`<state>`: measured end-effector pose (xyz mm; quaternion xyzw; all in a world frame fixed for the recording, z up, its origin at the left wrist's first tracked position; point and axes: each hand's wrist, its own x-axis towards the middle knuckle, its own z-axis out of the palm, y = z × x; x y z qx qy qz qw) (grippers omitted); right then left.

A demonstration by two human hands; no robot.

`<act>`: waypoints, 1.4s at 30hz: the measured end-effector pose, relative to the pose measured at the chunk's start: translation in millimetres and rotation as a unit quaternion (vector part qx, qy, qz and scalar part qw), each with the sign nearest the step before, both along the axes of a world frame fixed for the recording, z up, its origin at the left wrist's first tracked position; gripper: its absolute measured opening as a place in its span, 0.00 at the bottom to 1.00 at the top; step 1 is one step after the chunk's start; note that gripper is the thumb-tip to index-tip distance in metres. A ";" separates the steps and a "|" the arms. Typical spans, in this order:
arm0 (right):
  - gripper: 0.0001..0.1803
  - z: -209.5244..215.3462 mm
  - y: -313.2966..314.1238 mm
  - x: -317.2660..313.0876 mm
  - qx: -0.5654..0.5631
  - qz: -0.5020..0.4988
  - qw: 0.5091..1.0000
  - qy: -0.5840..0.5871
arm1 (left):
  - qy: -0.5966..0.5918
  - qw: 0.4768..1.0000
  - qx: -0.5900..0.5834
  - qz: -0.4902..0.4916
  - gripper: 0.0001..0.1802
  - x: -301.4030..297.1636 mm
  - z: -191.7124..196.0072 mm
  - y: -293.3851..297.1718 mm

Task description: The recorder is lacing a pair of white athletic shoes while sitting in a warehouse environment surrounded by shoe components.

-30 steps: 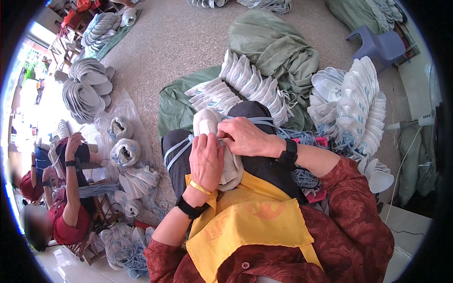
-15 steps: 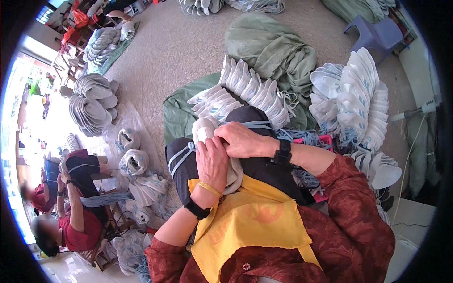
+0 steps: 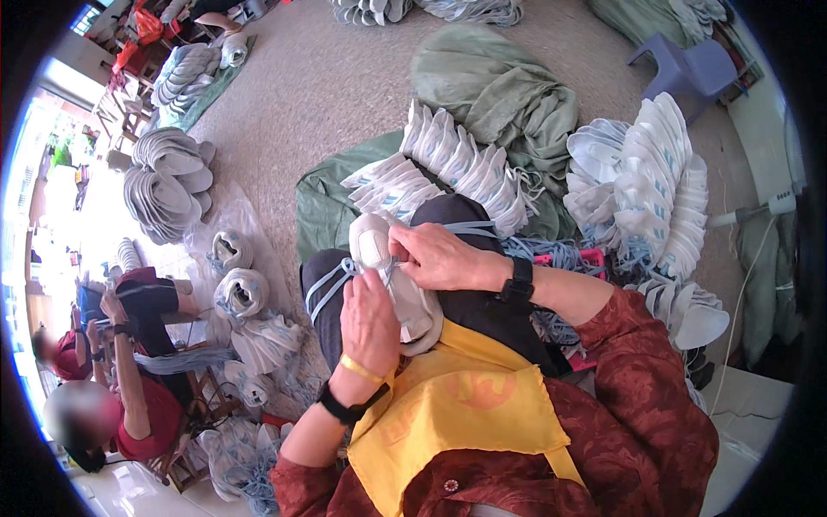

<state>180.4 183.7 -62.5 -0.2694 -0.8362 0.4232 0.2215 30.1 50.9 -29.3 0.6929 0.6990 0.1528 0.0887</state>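
A white and pale grey shoe [image 3: 417, 312] lies lengthwise between my knees, its toe pointing away from me. Over its middle, a short stretch of light blue shoelace [image 3: 388, 273] shows between my fingertips. My left hand [image 3: 370, 317] is closed in a pinch at the lace, on the left side of the shoe. From the right, my right hand [image 3: 446, 257] also pinches the lace, its fingers curled above the shoe. Light blue laces [image 3: 330, 284] are looped around my left knee, and another lace [image 3: 469, 227] crosses my right knee.
Rows of white shoe uppers [image 3: 469, 164] lie ahead on green cloth [image 3: 323, 207]. More are stacked at right [image 3: 650, 181]. A pink basket [image 3: 594, 258] with blue laces sits by my right thigh. A purple stool [image 3: 689, 69] stands far right. A co-worker [image 3: 151, 414] sits at left.
My left hand has moved down and slightly left, uncovering more of the shoe and the lace. My right hand has shifted little. The co-worker's hands at left have moved.
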 end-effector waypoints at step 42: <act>0.10 11.8 -41.5 -23.2 0.166 0.015 0.985 -0.049 | -0.191 0.975 0.081 0.075 0.21 -28.7 -39.2 7.4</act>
